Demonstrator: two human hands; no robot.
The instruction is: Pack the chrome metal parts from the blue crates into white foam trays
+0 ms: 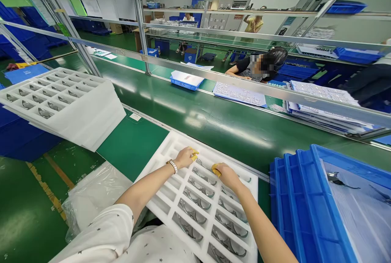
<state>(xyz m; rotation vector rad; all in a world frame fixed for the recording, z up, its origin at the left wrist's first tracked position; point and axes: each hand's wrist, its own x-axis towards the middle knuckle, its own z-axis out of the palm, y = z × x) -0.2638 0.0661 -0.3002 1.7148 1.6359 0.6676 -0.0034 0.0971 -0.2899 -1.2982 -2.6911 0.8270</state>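
Note:
A white foam tray lies tilted across the bench in front of me, divided into rows of slots. Curved, shiny grey metal parts sit in the middle and right columns, while slots in the left column show bare. At the tray's far end, a thin curved metal part spans between my two hands. My left hand, with yellow finger covers and a beaded bracelet, pinches its left end. The right end is between the closed, yellow-covered fingers of my right hand. The fingers partly hide both ends.
Stacked blue crates stand close on the right, metal parts in the top one. To the left rises a stack of white foam trays with similar parts. Clear plastic wrap lies below. A co-worker sits beyond the green bench and metal rails.

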